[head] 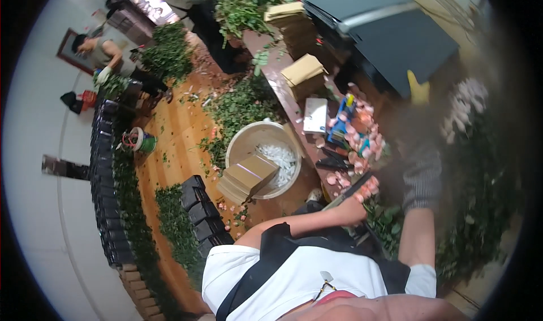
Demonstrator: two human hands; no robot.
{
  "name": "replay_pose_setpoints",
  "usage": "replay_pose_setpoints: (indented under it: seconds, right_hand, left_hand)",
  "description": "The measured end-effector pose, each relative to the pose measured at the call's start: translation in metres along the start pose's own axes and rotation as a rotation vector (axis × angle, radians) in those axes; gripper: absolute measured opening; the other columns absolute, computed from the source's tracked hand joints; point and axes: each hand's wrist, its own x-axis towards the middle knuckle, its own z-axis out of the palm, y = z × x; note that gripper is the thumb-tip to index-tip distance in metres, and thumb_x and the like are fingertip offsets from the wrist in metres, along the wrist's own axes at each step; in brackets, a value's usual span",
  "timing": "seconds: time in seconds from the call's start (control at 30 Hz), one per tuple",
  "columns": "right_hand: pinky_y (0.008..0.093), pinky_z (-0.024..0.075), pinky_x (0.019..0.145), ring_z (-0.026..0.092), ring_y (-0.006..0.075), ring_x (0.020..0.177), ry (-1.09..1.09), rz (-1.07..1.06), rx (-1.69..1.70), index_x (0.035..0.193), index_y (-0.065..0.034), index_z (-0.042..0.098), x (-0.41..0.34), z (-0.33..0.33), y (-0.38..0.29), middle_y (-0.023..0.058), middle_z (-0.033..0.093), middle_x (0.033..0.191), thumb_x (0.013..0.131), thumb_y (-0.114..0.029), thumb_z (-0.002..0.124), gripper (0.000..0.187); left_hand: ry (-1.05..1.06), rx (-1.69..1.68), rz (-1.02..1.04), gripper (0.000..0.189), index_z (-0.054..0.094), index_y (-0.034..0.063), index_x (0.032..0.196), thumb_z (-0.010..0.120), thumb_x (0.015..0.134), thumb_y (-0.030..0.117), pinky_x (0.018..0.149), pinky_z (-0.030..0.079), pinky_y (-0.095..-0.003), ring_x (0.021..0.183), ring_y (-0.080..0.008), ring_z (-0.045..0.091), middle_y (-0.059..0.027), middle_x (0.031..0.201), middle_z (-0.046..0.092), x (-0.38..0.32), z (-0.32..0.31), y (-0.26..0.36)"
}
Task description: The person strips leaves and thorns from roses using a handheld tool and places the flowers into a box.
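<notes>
My left hand (351, 211), bare, is curled at the table's near edge, right beside a cluster of pink roses (366, 189). Its fingers are mostly hidden, so a hold on the roses cannot be made out. A long dark strip (355, 186) runs past it. My right hand (418, 93) wears a glove with yellow fingertips and a checked cuff. It reaches forward over the lower edge of dark grey sheets (403, 49), two fingers spread, nothing visible between them; whether it touches them is unclear. Blur hides its palm. Green rose foliage (384, 221) lies between my forearms.
Pink petals (360, 126), a blue tool (338, 128), a white box (315, 115) and brown cardboard stacks (303, 73) cover the table. A round bin (231, 141) holds white pieces and cardboard. Foliage (475, 202) fills the right. Two people (112, 56) work farther off; wrapped bundles (102, 177) line the wall.
</notes>
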Motion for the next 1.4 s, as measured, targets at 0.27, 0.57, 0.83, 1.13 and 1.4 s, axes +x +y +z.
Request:
replay_pose_setpoints:
  seconds: [0.27, 0.57, 0.83, 1.13, 1.4]
  right_hand:
    - [0.0296, 0.047, 0.094, 0.059, 0.018, 0.107, -0.181, 0.166, -0.07, 0.134, 0.0056, 0.053, -0.14, -0.13, -0.096, 0.0105, 0.062, 0.124, 0.098, -0.016, 0.06, 0.042]
    - [0.0339, 0.0491, 0.074, 0.06, 0.0161, 0.08, 0.096, 0.768, -0.338, 0.096, 0.0074, 0.065, -0.341, -0.208, -0.033, 0.0106, 0.069, 0.087, 0.091, -0.033, 0.071, 0.041]
    - [0.0427, 0.0553, 0.08, 0.07, 0.0316, 0.09, -0.391, 0.889, -0.955, 0.11, -0.0031, 0.068, -0.329, -0.213, -0.041, 0.0147, 0.072, 0.096, 0.093, -0.042, 0.061, 0.043]
    - [0.0449, 0.0255, 0.116, 0.028, 0.0301, 0.146, -1.066, 0.113, -1.112, 0.157, -0.0105, 0.02, -0.325, -0.126, 0.034, 0.0112, 0.026, 0.162, 0.083, -0.047, 0.07, 0.096]
    - [0.0445, 0.0286, 0.114, 0.033, 0.0299, 0.143, -0.989, 0.054, -1.141, 0.155, -0.0142, 0.026, -0.334, -0.121, 0.055, 0.0096, 0.033, 0.158, 0.082, -0.043, 0.07, 0.089]
  left_hand:
    - [0.093, -0.631, 0.125, 0.03, 0.068, 0.0063, 0.101, 0.064, 0.092, 0.034, 0.076, 0.052, -0.0437, 0.087, -0.0317, 0.067, -0.0142, 0.093, 0.069, -0.029, -0.052, -0.011]
    - [-0.246, -0.929, -0.193, 0.037, 0.065, -0.0061, 0.108, 0.064, 0.097, 0.029, 0.072, 0.048, -0.0287, 0.082, -0.0113, 0.058, -0.0069, 0.09, 0.066, 0.013, -0.051, -0.083]
    - [0.177, -0.855, -0.515, 0.026, 0.07, -0.0034, 0.086, 0.077, 0.087, 0.022, 0.057, 0.045, -0.0306, 0.058, -0.0096, 0.055, -0.0074, 0.062, 0.065, 0.005, 0.035, -0.101]
    - [0.287, -0.678, -0.434, 0.03, 0.071, 0.0009, 0.082, 0.077, 0.086, 0.031, 0.059, 0.048, -0.0301, 0.06, -0.0146, 0.063, -0.0104, 0.066, 0.068, 0.012, 0.079, -0.119]
    - [0.367, -0.163, 0.058, 0.036, 0.065, 0.0031, 0.116, 0.072, 0.085, 0.021, 0.085, 0.048, -0.0426, 0.095, -0.0318, 0.064, -0.011, 0.103, 0.069, 0.055, -0.073, -0.064]
